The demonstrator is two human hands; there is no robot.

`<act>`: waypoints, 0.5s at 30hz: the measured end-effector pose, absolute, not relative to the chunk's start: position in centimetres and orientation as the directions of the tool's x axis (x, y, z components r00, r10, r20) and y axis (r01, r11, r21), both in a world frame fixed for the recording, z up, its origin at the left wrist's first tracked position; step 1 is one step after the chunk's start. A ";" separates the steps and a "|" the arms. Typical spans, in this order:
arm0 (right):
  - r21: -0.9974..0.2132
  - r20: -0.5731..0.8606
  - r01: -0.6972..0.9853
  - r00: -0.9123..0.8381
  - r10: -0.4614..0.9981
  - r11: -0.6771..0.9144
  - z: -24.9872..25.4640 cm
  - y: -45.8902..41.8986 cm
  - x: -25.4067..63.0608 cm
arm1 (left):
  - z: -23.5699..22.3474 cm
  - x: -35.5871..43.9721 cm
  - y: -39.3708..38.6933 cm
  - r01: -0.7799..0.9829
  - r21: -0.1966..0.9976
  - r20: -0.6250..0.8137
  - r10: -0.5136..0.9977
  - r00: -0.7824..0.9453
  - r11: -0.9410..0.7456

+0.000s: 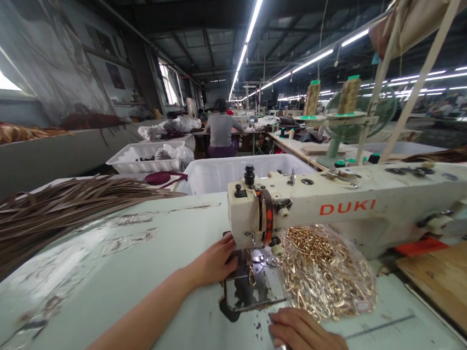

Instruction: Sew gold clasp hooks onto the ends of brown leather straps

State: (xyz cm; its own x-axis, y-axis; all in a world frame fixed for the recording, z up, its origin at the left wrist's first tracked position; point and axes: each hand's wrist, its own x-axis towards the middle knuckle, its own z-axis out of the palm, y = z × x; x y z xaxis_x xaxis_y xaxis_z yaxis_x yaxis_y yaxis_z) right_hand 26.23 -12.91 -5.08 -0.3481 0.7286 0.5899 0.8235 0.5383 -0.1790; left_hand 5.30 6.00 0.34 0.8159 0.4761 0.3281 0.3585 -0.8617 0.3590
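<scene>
My left hand (217, 260) reaches to the left side of the sewing machine's needle area, its fingers bent together; the fingertips are partly hidden by the machine head (243, 212). Beside them, a gold snap hook (251, 276) on a short brown strap lies at the presser foot, over the worn metal needle plate (245, 297). My right hand (309, 337) rests near the table's front edge, fingers curled round something with a shiny metal part, mostly covered. Between the hand and the machine arm sits a clear plastic bag of gold snap hooks (329, 276).
Brown strips (55, 208) are heaped on the left. A white plastic bin (204, 172) stands behind the machine. Thread cones (349, 95) and a green fan (380, 111) are at the back right, a wooden board (458, 280) at the right. Farther off, a person (220, 132) sits working.
</scene>
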 end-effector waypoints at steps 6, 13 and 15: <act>-0.195 0.590 0.759 -0.415 0.693 0.621 -3.6 -13.4 26.9 | 1.0 5.9 6.6 0.341 0.193 0.193 0.377 0.906 -0.920; -0.206 0.621 0.785 -0.356 0.698 0.584 -1.8 -15.7 27.4 | 0.1 1.3 1.8 0.539 0.205 0.203 0.574 0.793 -0.817; -0.255 0.637 0.788 -0.299 0.711 0.560 -1.7 -16.2 27.3 | 0.3 -1.0 0.0 0.605 0.287 0.232 0.667 0.708 -0.743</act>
State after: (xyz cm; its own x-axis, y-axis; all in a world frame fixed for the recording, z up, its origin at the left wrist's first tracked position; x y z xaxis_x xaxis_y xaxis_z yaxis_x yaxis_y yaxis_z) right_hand 27.29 -16.23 -1.75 -0.2990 0.7106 0.6369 0.7880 0.5603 -0.2552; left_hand -1.02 0.04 0.29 0.7084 0.6665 0.2322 0.6047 -0.7428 0.2874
